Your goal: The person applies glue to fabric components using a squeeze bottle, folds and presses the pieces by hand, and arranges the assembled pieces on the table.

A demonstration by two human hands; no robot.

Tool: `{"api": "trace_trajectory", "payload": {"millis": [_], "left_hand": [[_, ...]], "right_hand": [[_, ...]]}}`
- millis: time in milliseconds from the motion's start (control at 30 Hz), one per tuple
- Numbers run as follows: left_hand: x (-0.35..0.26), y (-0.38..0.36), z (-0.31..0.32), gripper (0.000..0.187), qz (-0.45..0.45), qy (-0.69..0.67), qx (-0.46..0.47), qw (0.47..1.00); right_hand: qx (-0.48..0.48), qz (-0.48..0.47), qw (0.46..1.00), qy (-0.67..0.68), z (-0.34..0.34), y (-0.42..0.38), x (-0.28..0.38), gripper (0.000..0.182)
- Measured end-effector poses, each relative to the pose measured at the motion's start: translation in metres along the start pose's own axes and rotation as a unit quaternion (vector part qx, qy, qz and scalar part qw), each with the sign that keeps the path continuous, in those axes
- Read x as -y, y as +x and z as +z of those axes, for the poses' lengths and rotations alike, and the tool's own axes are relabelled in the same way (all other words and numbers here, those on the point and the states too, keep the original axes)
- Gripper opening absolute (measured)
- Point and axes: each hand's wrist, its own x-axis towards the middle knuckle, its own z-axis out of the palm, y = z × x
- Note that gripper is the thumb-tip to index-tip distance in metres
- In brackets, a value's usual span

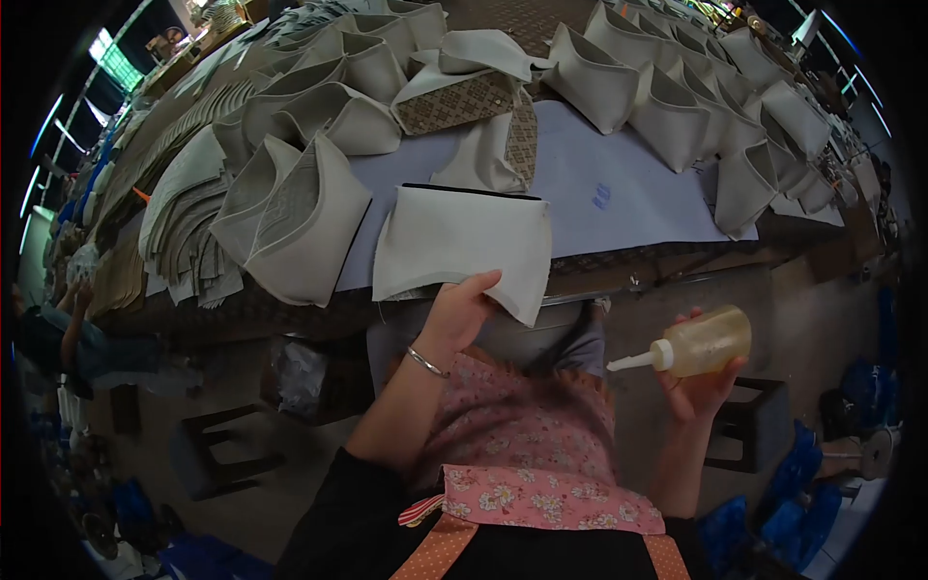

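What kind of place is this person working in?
Probably a sewing or leather-goods workshop: rows of matching pale pieces crowd the table, flat cut pieces lie fanned in stacks, and the right hand holds a squeeze bottle.

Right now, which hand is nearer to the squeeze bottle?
Right hand: it holds the bottle. The left hand is apart, at the lower edge of the white piece.

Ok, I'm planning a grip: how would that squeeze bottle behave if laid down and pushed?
The squeeze bottle would probably roll, given its round body, though its long nozzle may make it swerve. Its translucent, plastic-looking walls likely give when squeezed.
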Motion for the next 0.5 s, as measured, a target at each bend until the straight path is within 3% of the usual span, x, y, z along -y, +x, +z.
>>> {"api": "trace_trajectory", "payload": {"millis": [67, 200, 267, 400, 500], "left_hand": [[0.000, -0.004, 0.001, 0.038, -0.075, -0.060, 0.038, 0.995], [0.000, -0.031, 0.006, 0.043, -0.068, -0.033, 0.062, 0.995], [-0.003, -0.043, 0.005, 0.044, -0.101, -0.112, 0.131, 0.980], [-0.006, -0.061, 0.002, 0.048, -0.121, -0.151, 0.102, 0.976], [-0.016, -0.069, 0.012, 0.055, -0.111, -0.185, 0.151, 0.965]], "right_hand": [[0.000, -0.008, 0.999, -0.042, 0.002, 0.003, 0.000, 0.084], [-0.024, -0.054, 0.983, -0.174, 0.016, 0.013, -0.003, 0.089], [-0.029, -0.071, 0.974, -0.214, 0.025, 0.025, -0.007, 0.089], [-0.027, -0.104, 0.944, -0.312, 0.030, 0.048, -0.012, 0.089], [-0.043, -0.139, 0.928, -0.343, 0.035, 0.062, -0.020, 0.090]]}}
